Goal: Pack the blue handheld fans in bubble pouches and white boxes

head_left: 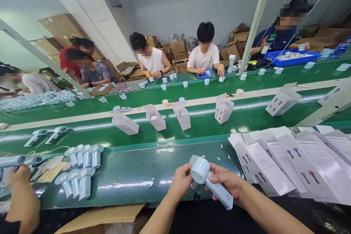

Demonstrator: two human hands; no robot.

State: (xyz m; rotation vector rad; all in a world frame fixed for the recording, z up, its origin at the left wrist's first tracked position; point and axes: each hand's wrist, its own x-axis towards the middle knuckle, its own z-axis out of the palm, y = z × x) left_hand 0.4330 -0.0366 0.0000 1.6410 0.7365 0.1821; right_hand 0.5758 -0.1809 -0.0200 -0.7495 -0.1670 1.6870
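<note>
Low in the middle of the view I hold a light-blue handheld device (pixel 220 191) with a round drum-shaped head and a straight handle; its exact kind does not show. My right hand (pixel 225 180) is closed around the handle just below the head. At the left side of the head, my left hand (pixel 181 180) is closed with thumb and fingers on its edge, where a pale piece shows behind. Left of my hands, several similar light-blue devices (pixel 87 187) lie in two rows on the green work surface (pixel 131 175).
Flattened white printed boxes (pixel 274 168) overlap at right. Open white cartons (pixel 182 117) stand on the green conveyor belt (pixel 203 124) ahead. A co-worker's hand (pixel 19 175) reaches in at far left. Other people work across the line. A brown cardboard box (pixel 101 219) sits below the edge.
</note>
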